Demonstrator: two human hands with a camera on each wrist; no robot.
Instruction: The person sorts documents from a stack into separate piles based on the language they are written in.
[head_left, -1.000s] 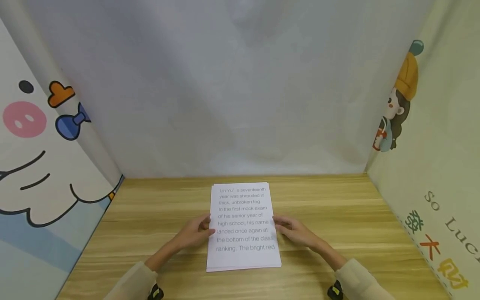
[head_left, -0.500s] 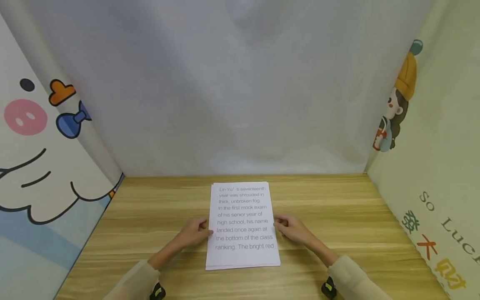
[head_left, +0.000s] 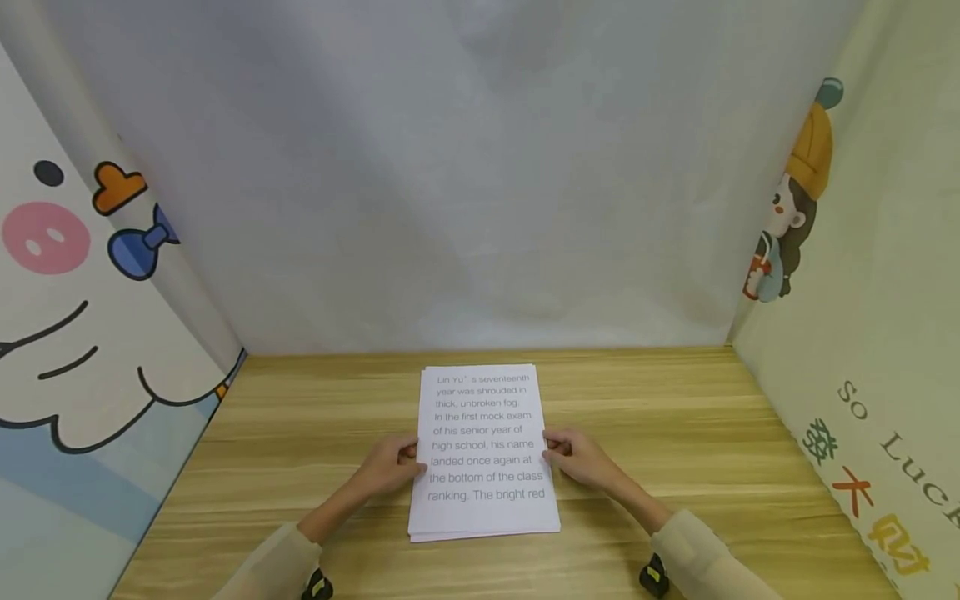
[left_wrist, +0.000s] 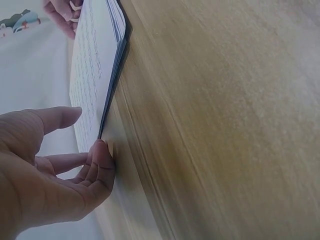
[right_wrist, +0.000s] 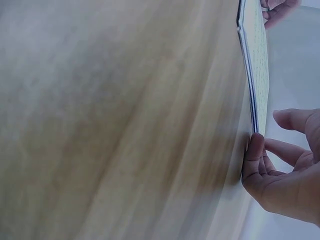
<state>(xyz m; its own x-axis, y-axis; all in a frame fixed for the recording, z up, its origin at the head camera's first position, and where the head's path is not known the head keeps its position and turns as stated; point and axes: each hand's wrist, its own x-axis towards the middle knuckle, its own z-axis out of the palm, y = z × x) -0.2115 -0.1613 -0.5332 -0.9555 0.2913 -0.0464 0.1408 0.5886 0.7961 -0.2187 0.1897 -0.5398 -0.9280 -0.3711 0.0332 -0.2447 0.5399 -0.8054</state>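
Observation:
A stack of printed paper sheets (head_left: 487, 517) lies flat on the table, large English text facing up. Its layered edge (left_wrist: 120, 50) shows in the left wrist view, slightly uneven at the near corner. My left hand (head_left: 388, 465) touches the stack's left long edge with bent fingertips, while its thumb (left_wrist: 65, 118) is raised apart from the top page. Across from it, my right hand (head_left: 581, 458) has its fingertips against the right edge, with the thumb (right_wrist: 287, 119) likewise lifted off the page. Neither hand pinches the sheets.
The wood-grain table (head_left: 300, 417) extends on both sides of the stack. A pale grey curtain (head_left: 480, 208) hangs behind it. Cartoon-printed panels stand at the left (head_left: 75, 358) and right (head_left: 885, 292).
Both hands stay at the stack's long sides and move only slightly. The right hand's fingertips come in against the edge. A lower sheet shows a little more at the near left corner.

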